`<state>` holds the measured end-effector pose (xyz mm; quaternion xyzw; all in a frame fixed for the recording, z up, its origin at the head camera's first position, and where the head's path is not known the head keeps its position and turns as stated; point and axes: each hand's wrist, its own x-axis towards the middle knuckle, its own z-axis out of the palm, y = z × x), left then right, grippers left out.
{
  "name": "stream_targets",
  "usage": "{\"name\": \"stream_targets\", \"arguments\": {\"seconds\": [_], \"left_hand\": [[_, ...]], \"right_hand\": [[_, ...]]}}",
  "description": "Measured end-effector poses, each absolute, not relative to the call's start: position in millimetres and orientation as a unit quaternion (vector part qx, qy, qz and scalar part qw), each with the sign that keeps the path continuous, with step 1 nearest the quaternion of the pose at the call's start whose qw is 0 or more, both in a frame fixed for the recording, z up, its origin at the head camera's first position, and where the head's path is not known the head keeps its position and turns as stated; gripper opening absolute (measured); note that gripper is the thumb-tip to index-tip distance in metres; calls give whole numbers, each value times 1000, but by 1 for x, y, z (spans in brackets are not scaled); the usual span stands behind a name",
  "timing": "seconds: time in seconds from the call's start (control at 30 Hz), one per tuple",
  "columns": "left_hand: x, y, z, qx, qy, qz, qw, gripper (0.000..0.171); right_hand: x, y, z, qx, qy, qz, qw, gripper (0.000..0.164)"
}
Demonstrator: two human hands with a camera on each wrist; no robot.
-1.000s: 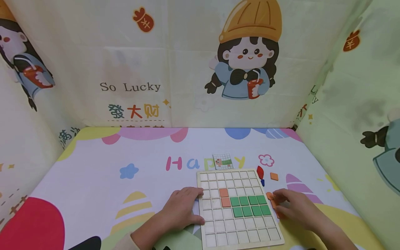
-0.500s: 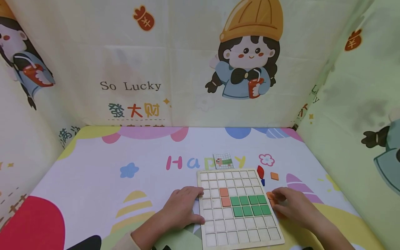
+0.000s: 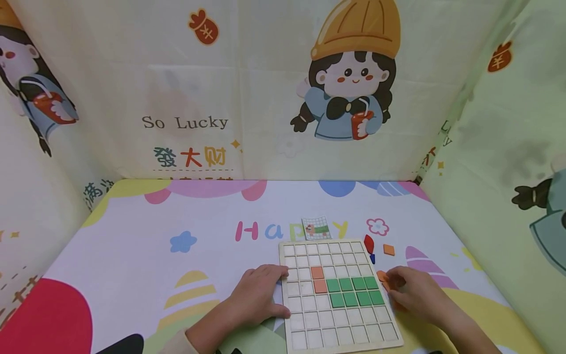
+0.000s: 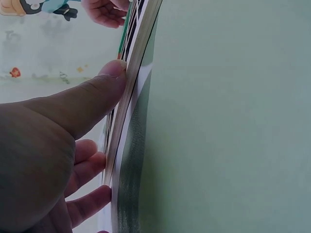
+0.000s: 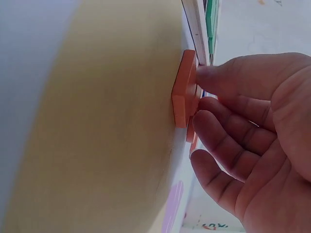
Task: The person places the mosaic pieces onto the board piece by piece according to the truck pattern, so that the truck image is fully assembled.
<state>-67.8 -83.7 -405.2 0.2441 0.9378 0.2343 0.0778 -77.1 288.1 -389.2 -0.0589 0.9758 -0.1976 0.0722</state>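
Note:
A pale wooden grid board (image 3: 305, 340) lies on the table with several green square tiles (image 3: 350, 299) and two salmon tiles (image 3: 317, 272) in its cells. My left hand (image 3: 260, 296) rests at its left edge; in the left wrist view the thumb (image 4: 112, 73) touches the board's side. Beside the right edge, my right hand (image 3: 420, 295) reaches down over loose orange pieces. In the right wrist view an orange tile (image 5: 183, 92) lies on the table under the thumb and bent fingertips, which appear to touch it. The fingers partly hide other orange pieces.
A small picture card (image 3: 316, 228) with a coloured grid pattern lies behind the board. Near the board's upper right lie a red leaf-shaped piece (image 3: 369, 244), a small blue piece (image 3: 372, 258) and another orange tile (image 3: 388, 250). A printed cloth wall (image 3: 265, 98) stands behind.
My right hand has shifted slightly among the orange pieces, and less orange shows under its fingers. The left hand and the tiles on the board stay in place.

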Motion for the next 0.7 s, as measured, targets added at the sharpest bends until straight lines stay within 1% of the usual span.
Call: {"name": "stream_targets", "arguments": {"seconds": [0.2, 0.43, 0.7], "left_hand": [[-68, -84, -406, 246, 938, 233, 76, 74], [-68, -84, -406, 245, 937, 235, 76, 73], [-68, -84, -406, 246, 938, 233, 73, 73]], "right_hand": [[-76, 290, -387, -55, 976, -199, 65, 30], [-77, 293, -388, -52, 978, -190, 64, 36], [-78, 293, -389, -50, 980, -177, 72, 33]]}}
